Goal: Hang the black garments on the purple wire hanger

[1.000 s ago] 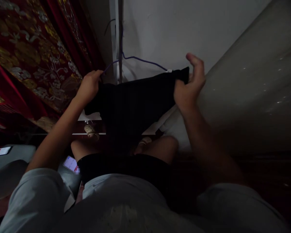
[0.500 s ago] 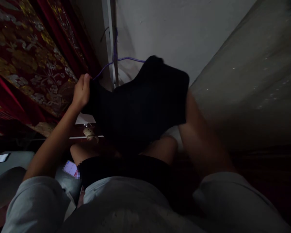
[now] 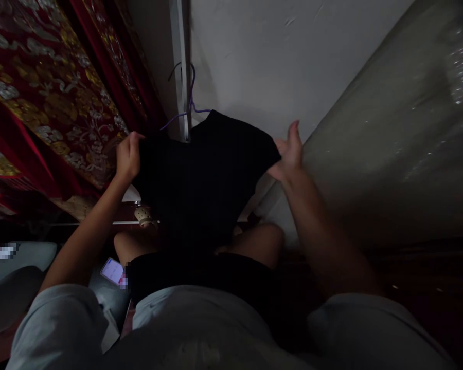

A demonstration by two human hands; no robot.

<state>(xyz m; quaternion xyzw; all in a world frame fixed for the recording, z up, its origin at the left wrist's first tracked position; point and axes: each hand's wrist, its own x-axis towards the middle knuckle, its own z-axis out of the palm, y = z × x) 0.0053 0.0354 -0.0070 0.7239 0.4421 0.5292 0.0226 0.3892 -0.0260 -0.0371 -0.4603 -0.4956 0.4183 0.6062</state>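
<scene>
A black garment (image 3: 204, 174) hangs spread in front of me, above my bare knees. My left hand (image 3: 128, 154) is closed on its left upper edge. My right hand (image 3: 289, 154) pinches the garment's right upper edge, with its other fingers stretched up. A purple hanger (image 3: 185, 114) shows just behind the garment's top, against a white upright strip. The lower part of the cloth falls toward my lap in deep shadow.
A red and gold patterned cloth (image 3: 42, 92) fills the left. A large pale plastic-wrapped surface (image 3: 389, 144) rises on the right beside a white wall (image 3: 254, 56). A lit phone (image 3: 112, 271) lies by my left thigh, and a beige perforated shoe (image 3: 143, 216) sits on the floor.
My right hand was hidden behind the garment half a second ago and now shows at its right edge. The garment has dropped and flattened out. My left hand has stayed on its left edge.
</scene>
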